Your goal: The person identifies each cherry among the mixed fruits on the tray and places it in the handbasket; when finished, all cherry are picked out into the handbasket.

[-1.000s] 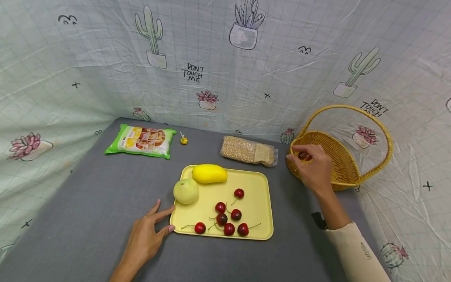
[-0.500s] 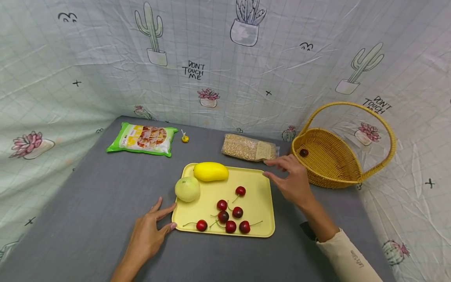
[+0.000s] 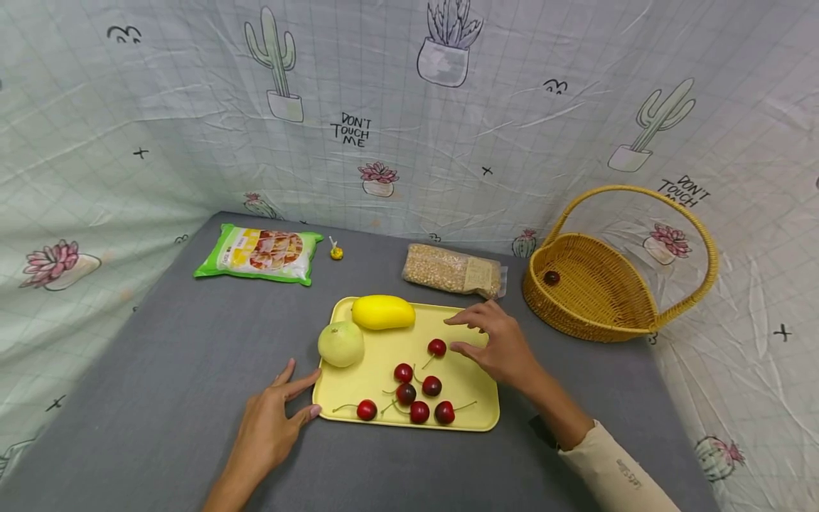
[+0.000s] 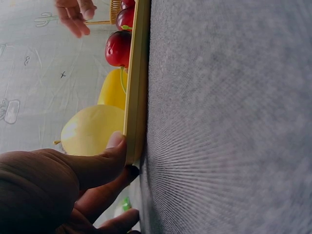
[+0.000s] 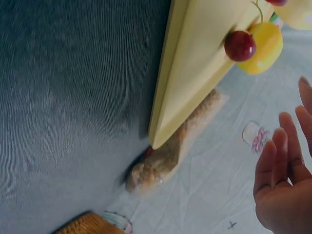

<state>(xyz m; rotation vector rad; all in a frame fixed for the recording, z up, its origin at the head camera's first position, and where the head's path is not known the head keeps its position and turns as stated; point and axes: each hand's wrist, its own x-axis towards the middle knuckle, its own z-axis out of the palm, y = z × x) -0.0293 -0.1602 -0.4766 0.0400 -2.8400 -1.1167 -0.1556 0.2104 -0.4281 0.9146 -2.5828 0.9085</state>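
Observation:
My left hand [image 3: 265,427] is at the left edge of a yellow tray [image 3: 470,327], its thumb and index fingertips touching the rim, as the left wrist view [image 4: 92,170] also shows. Above the tray's right part, my right hand [image 3: 495,345] holds nothing, thumb and fingers spread apart. Closest to those fingertips lies a single dark red cherry [image 3: 437,348], also in the right wrist view [image 5: 240,46]. Several more cherries [image 3: 406,394] with stems lie toward the tray's front. A yellow mango [image 3: 384,312] and a pale green round fruit [image 3: 341,344] occupy its left side.
A wicker basket [image 3: 589,331] with a tall handle stands to the right, one cherry [image 3: 552,278] inside. Behind the tray lie a bag of grains [image 3: 451,269], a small yellow lollipop [image 3: 335,252] and a green-edged food packet [image 3: 259,254]. Printed cloth surrounds the table.
My right hand has come back from the basket, moving left over the tray; a cherry now shows in the basket. My left hand stays at the tray's edge.

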